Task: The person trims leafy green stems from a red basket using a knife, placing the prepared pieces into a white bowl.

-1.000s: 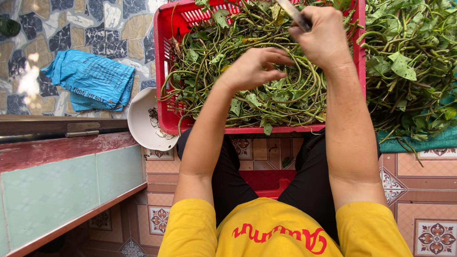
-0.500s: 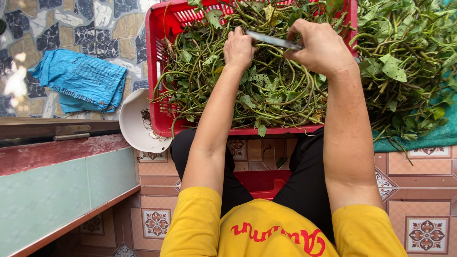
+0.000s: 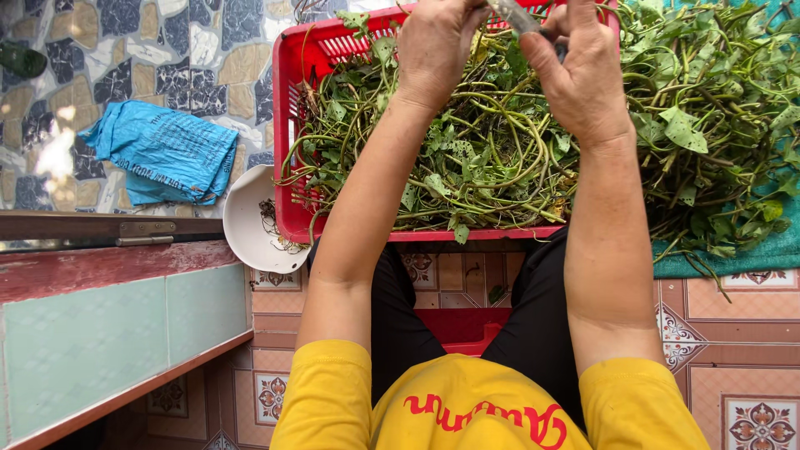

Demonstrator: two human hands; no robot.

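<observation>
A red plastic basket [image 3: 292, 142] stands in front of me, filled with long green vine stems and leaves [image 3: 475, 158]. My left hand [image 3: 435, 46] is over the far side of the basket, its fingers closed around stems near the top edge of the view. My right hand [image 3: 575, 71] is beside it, gripping a knife [image 3: 515, 15] whose blade points left toward the left hand. The fingertips of both hands are partly cut off by the frame's top.
A loose pile of the same green vines [image 3: 717, 125] lies right of the basket on a teal sheet [image 3: 771, 250]. A white bowl [image 3: 250, 225] with scraps sits at the basket's left corner. A blue bag [image 3: 162, 150] lies on stone paving; a door edge [image 3: 100, 283] is at left.
Both hands have moved farther from me to the basket's far side. The left hand has come up beside the right hand and the knife, closing on stems.
</observation>
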